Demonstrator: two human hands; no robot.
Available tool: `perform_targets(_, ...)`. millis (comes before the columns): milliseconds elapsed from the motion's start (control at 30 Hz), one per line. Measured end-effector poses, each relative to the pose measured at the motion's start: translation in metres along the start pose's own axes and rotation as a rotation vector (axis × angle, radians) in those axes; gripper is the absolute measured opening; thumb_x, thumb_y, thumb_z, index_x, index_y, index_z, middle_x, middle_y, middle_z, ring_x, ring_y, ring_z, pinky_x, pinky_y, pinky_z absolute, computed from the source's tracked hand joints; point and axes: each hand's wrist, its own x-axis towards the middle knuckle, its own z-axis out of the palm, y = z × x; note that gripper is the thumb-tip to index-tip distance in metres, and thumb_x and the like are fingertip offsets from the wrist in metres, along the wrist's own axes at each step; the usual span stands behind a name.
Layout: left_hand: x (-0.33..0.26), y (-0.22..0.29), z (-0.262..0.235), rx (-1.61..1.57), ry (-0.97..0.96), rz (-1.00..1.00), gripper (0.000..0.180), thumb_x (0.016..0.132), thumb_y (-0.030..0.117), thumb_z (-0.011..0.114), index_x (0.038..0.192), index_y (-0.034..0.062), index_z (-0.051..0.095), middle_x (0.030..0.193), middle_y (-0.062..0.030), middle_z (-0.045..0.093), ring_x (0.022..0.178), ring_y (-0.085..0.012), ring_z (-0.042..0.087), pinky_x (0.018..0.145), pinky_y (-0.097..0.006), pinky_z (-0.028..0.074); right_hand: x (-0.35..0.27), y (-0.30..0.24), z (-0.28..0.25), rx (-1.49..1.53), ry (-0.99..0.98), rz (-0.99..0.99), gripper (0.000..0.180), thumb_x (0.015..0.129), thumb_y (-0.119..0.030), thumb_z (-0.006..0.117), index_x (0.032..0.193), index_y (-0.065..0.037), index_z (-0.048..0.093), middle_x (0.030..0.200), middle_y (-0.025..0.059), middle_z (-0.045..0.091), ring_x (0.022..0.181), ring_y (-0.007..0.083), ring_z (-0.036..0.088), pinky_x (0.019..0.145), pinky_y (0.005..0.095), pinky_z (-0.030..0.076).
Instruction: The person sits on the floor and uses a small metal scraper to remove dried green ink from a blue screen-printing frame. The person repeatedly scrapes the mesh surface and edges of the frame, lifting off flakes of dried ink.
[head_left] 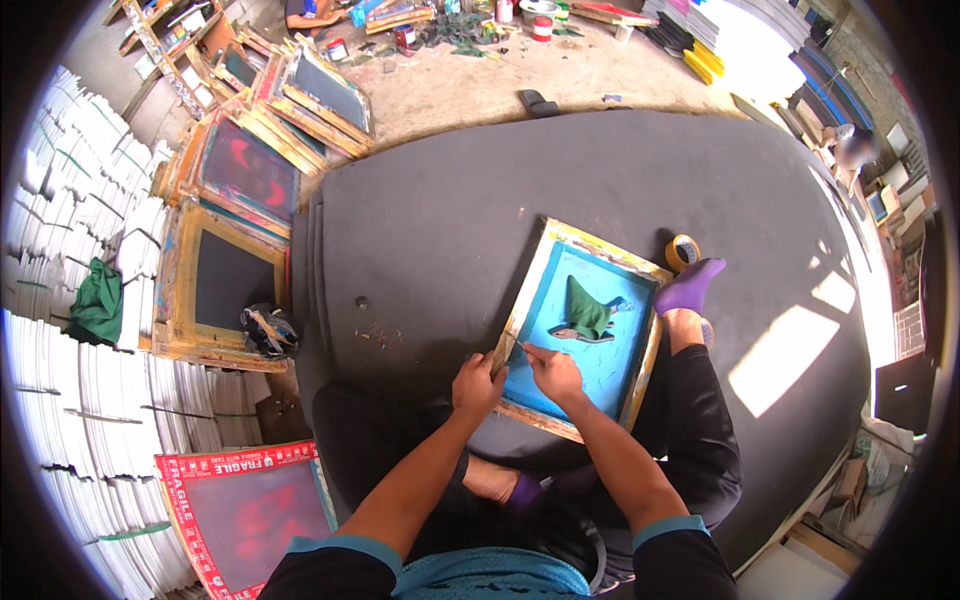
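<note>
A wooden screen-printing frame (528,283) with blue mesh lies tilted across my lap and the dark mat. My left hand (478,386) is closed on its left rail, near the lower corner. Just inside that rail, my right hand (556,374) is closed with its fingertips pointing at the frame's edge. Something thin seems to be at those fingertips, too small to name. A crumpled green cloth (588,310) rests on the mesh, with a dark and pale bit beside it. My foot in a purple sock (690,287) is against the frame's right side.
A yellow tape roll (683,251) stands by the frame's upper right corner on the dark mat (430,200). More screen frames (245,170) lean at the left, beside tall white stacks (80,370). Paint cans (405,37) stand on the far floor, where another person sits.
</note>
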Motion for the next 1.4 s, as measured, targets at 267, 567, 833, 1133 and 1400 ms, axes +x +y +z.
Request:
perform_targets(267, -0.002, -0.008, 0.004, 0.056, 0.082, 0.013, 0.046, 0.094, 0.040, 0.072, 0.125, 0.0052, 0.071, 0.112, -0.0140, 0.068, 0.108, -0.0363, 0.069, 0.090, -0.048, 0.057, 0.021, 0.010, -0.006, 0.995, -0.462, 0.685, 0.037, 0.105, -0.031, 0.065, 0.138, -0.015, 0.070, 0.081, 0.0047, 0.068, 0.060, 0.0184, 0.063, 0.057, 0.0354, 0.052)
perform_targets(567, 0.007, 0.008, -0.005, 0.060, -0.029, -0.104, 0.045, 0.092, 0.042, 0.074, 0.121, 0.0079, 0.073, 0.110, -0.0120, 0.068, 0.100, -0.0375, 0.070, 0.084, -0.050, 0.058, -0.003, -0.010, -0.018, -0.069, 0.093, 0.012, 0.026, 0.102, -0.030, 0.065, 0.124, -0.027, 0.078, 0.089, 0.0169, 0.077, 0.082, 0.0368, 0.075, 0.073, 0.0506, 0.060)
perform_targets(833, 0.006, 0.002, 0.003, 0.032, 0.046, -0.041, 0.046, 0.094, 0.041, 0.073, 0.122, 0.0053, 0.072, 0.110, -0.0131, 0.068, 0.102, -0.0364, 0.070, 0.086, -0.048, 0.058, -0.002, -0.028, -0.021, -0.300, 0.038, -0.028, 0.031, 0.102, -0.027, 0.061, 0.130, -0.028, 0.072, 0.091, 0.0174, 0.075, 0.079, 0.0404, 0.076, 0.072, 0.0526, 0.062)
perform_targets(1133, 0.008, 0.003, 0.002, -0.002, 0.007, -0.016, 0.044, 0.095, 0.039, 0.071, 0.121, 0.0034, 0.072, 0.108, -0.0145, 0.068, 0.103, -0.0368, 0.069, 0.089, -0.048, 0.057, 0.016, -0.027, -0.015, -0.307, -0.093, 0.025, 0.037, 0.101, -0.029, 0.060, 0.137, -0.027, 0.068, 0.088, 0.0170, 0.073, 0.082, 0.0406, 0.077, 0.073, 0.0522, 0.062)
perform_targets(1400, 0.009, 0.010, 0.003, 0.028, 0.025, -0.003, 0.043, 0.095, 0.039, 0.071, 0.118, 0.0033, 0.073, 0.106, -0.0147, 0.068, 0.099, -0.0376, 0.070, 0.085, -0.049, 0.057, 0.016, 0.025, 0.005, 0.318, 0.029, -0.037, 0.033, 0.104, -0.027, 0.059, 0.134, -0.021, 0.073, 0.103, 0.0156, 0.079, 0.088, 0.0366, 0.077, 0.079, 0.0479, 0.061)
